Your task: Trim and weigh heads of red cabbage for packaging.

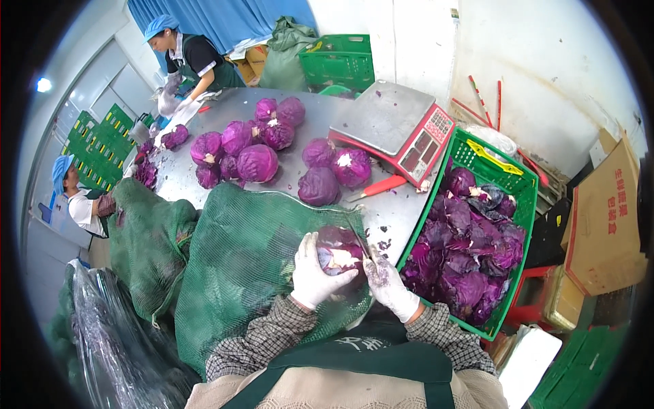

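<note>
My left hand [313, 278], in a white glove, grips the side of a red cabbage [334, 237]. The cabbage's pale stem end faces up, and it rests at the front of the metal table on a green mesh bag [235, 262]. In my gloved right hand [392, 290] is a knife [358, 237], its blade against or just above the right side of the cabbage. My fingers hide most of the knife's handle. Another knife with an orange handle [385, 185] lies farther back, beside several whole red cabbages [319, 186].
At my right a green crate [504, 184] holds loose purple leaves. A red scale [385, 119] stands behind it. More cabbages [257, 163] sit across the table [306, 109]. Filled mesh bags crowd the left. Two co-workers in blue caps stand at the far left; a cardboard box [603, 215] leans at right.
</note>
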Demonstrator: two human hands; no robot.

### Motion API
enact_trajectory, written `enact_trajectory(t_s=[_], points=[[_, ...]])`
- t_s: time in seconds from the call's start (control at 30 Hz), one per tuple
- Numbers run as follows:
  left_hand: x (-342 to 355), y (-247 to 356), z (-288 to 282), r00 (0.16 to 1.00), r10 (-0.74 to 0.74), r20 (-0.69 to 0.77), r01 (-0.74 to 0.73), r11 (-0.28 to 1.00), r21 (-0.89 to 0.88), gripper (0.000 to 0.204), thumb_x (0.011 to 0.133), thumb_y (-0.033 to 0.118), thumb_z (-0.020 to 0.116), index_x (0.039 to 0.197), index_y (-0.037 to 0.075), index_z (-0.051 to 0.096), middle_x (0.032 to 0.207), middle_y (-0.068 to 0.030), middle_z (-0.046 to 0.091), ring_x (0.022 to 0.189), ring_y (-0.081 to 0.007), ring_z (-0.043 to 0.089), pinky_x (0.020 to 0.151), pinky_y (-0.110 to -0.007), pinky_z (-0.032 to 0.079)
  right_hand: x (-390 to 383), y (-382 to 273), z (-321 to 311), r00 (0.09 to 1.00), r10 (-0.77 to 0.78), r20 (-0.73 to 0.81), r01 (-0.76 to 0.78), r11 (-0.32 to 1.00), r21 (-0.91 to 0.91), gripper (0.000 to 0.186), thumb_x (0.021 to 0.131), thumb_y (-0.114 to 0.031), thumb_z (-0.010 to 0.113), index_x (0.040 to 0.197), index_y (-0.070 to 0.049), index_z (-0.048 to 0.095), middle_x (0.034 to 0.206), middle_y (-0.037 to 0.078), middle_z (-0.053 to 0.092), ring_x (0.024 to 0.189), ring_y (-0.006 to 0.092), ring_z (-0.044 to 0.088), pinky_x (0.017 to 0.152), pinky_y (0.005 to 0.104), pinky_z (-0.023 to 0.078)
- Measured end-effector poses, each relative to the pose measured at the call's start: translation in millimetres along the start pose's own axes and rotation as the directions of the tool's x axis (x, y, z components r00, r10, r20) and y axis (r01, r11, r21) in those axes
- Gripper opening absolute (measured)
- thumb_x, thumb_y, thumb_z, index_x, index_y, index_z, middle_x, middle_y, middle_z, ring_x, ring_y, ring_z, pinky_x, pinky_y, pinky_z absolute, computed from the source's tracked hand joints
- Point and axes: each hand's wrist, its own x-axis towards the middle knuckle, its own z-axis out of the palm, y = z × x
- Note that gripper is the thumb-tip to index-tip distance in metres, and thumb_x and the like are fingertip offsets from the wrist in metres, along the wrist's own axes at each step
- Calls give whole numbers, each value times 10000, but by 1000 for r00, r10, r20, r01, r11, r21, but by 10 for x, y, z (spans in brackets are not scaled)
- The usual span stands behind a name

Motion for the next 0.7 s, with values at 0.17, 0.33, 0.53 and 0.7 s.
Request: enact_trajectory(t_s=[0.17, 0.33, 0.53, 0.7], points=[[-3, 69, -12, 999, -22, -32, 22, 1000, 8, 1077, 535, 437, 847, 1343, -50, 328, 1348, -264, 370, 1250, -389, 391, 1050, -423, 343, 12, 103, 92, 998, -27, -58, 19, 992, -127, 278, 956, -57, 461, 1226, -16, 517, 1006, 74, 597, 903, 156, 572, 812, 178, 491], [-22, 183, 17, 998, 4, -58, 2, 995, 95, 1070, 543, 424, 843, 1349, -51, 323, 1354, -264, 361, 1253, -389, 384, 1053, -429, 337, 100, 574, -189, 996, 83, -37, -89, 982, -166, 236, 972, -163, 427, 1059, 23, 542, 845, 142, 588, 844, 230, 612, 742, 298, 497], [-101, -578, -168, 989, -88, 119, 143, 768, -625, 1001, 639, 265, 830, 1399, -26, 248, 1362, -211, 364, 1253, -305, 406, 1060, -400, 341, 212, 78, -130, 830, 557, -30, -519, 791, 324, 290, 987, -349, 423, 877, -97, 515, 583, 18, 487, 427, 139, 477, 390, 294, 410], [-98, -643, -373, 900, -354, 256, 405, 457, -792, 967, 737, 170, 778, 1422, -82, 143, 1394, -197, 356, 1263, -276, 403, 1056, -389, 351, 75, -417, -85, 975, 216, 55, -220, 973, 71, 171, 976, -202, 477, 987, -34, 511, 718, 50, 542, 453, 114, 497, 418, 253, 410]])
